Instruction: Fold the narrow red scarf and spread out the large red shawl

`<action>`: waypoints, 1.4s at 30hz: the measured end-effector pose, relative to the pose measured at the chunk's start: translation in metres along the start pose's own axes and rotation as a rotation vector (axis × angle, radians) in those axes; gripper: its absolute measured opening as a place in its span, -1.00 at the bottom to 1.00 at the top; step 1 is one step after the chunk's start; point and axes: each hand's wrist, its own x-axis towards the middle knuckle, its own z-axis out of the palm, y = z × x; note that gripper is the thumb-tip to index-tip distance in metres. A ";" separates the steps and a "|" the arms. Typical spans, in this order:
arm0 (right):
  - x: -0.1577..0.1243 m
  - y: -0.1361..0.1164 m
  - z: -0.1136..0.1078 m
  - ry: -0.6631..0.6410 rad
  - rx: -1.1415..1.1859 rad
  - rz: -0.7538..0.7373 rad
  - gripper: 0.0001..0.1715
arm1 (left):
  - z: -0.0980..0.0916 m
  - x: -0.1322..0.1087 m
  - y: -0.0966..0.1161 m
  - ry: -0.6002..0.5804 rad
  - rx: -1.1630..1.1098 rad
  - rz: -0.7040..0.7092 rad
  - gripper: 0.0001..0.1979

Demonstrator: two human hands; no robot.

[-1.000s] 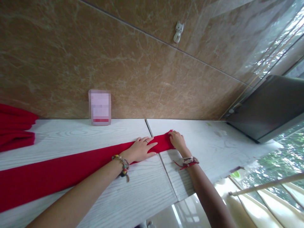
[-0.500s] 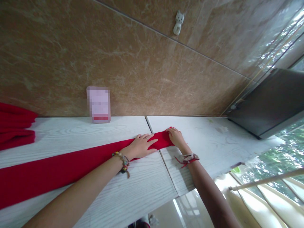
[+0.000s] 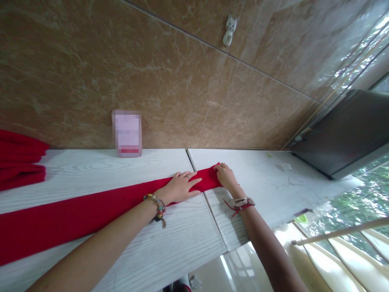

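A long strip of red cloth (image 3: 91, 213) runs across the white wood-grain tabletop from the left edge of view, narrowing toward the right. My left hand (image 3: 179, 187) lies flat on it with fingers spread, pressing it near the gap between two table panels. At the strip's right end, my right hand (image 3: 225, 175) has its fingers curled and pinched on the cloth's edge. The fingertips partly hide that end. Bracelets circle both wrists.
More red fabric (image 3: 22, 160) lies bunched at the far left. A pinkish blurred packet (image 3: 129, 134) leans on the brown marbled wall (image 3: 170, 93). A dark grey appliance (image 3: 349, 134) stands at the right end. A cat-shaped hook (image 3: 229, 30) is on the wall.
My right fingers have curled in slightly at the cloth's end, and less of its frayed edge shows. My left hand stays in place.
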 end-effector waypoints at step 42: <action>0.001 0.018 0.006 0.017 -0.014 -0.016 -0.59 | 0.001 0.000 -0.001 -0.003 0.030 0.004 -0.47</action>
